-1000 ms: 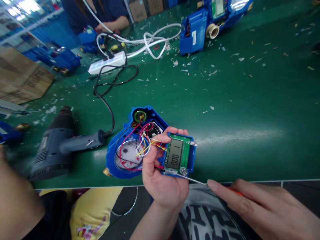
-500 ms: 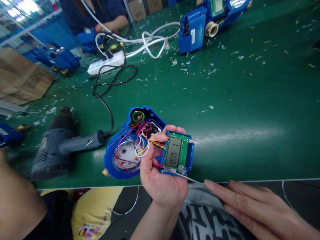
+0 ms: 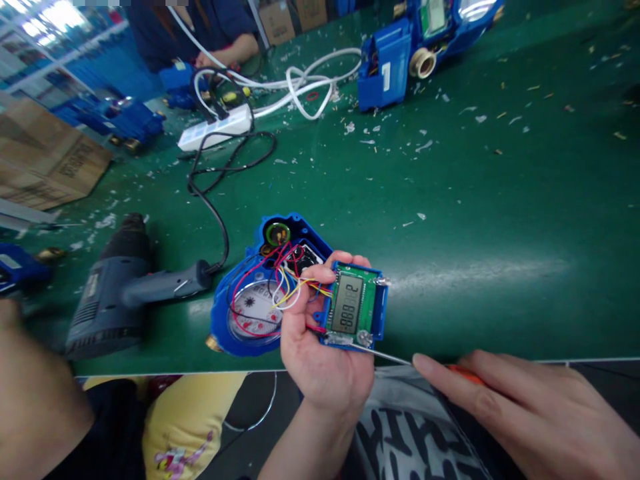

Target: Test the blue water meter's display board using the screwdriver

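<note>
Your right hand [image 3: 530,407] has shifted, baring the orange handle [image 3: 467,375] it grips; the slim metal shaft [image 3: 387,357] reaches the boxy blue-and-green display module [image 3: 371,300], pinched in your curled left hand [image 3: 330,373] beside the rounded blue plastic meter [image 3: 220,327]

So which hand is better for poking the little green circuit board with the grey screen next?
Probably the right hand: it holds the thin metal tool with the orange handle, its tip at the near edge of the blue plastic case. The left hand is busy holding that case.
</note>
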The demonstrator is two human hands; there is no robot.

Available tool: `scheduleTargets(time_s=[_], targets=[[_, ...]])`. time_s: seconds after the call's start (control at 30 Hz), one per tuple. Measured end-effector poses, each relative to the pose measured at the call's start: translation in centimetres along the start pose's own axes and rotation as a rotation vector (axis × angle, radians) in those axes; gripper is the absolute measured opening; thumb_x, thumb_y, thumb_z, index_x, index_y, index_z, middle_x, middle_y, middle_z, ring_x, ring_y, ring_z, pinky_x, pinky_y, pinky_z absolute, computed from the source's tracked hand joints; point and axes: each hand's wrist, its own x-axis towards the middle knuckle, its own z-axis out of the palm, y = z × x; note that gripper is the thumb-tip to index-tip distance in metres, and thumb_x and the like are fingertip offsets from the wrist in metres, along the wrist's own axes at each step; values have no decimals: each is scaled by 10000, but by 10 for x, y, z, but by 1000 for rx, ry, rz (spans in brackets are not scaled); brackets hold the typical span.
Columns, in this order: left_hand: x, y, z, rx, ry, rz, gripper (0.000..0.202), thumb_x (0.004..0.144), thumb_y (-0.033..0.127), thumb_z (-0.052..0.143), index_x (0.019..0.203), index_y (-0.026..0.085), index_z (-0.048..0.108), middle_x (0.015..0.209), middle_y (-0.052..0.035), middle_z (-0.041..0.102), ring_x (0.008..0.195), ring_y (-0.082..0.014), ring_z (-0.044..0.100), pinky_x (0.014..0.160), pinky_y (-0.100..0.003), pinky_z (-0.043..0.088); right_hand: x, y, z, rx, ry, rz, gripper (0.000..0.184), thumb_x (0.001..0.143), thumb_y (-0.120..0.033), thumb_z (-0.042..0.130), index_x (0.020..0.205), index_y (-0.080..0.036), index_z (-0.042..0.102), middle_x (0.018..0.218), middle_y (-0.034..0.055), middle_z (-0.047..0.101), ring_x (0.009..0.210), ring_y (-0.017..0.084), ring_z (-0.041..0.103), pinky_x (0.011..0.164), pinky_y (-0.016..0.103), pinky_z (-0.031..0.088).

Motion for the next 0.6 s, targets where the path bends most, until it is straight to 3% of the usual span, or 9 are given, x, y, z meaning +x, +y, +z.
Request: scheduleTargets(time_s=[0.07,0.17,0.3,0.4,0.6], targets=[[0,0,0,-8,-6,-9,426,952,301,336,705,221,674,898,-3,709,889,-145,695,882,-315,541,2,1,-1,-9,-2,-5,545,961,-79,277,1457,-272,390,700,-15,591,476,97,566,422,213,441],[-1,1,2,-33,5,-37,436,949,304,334,699,214,680,894,-10,715,891,-148,699,879,-319,542,1,-3,0,71,-9,52,564,981,-98,238,1507,-299,279,867,25,683,685,114,674,510,177,514],[-1,3,4,-50,12,-46,448,948,306,328,696,211,686,894,-12,723,884,-144,704,871,-311,546,-5,-7,3,163,-46,148,498,997,-207,327,1473,-353,344,1146,-2,695,986,143,687,744,198,599],[0,3,5,-64,15,-45,447,950,308,335,698,206,689,896,-15,728,894,-148,708,878,-310,548,-5,-9,5,229,-44,184,487,977,-212,384,1437,-372,401,1216,-37,671,1042,142,675,811,210,594],[2,3,5,-61,12,-2,440,950,295,342,702,199,692,878,-15,739,875,-153,716,847,-299,561,1,-15,6,325,-11,180,519,974,-186,382,1458,-371,362,1226,-36,668,1024,118,681,773,153,583]])
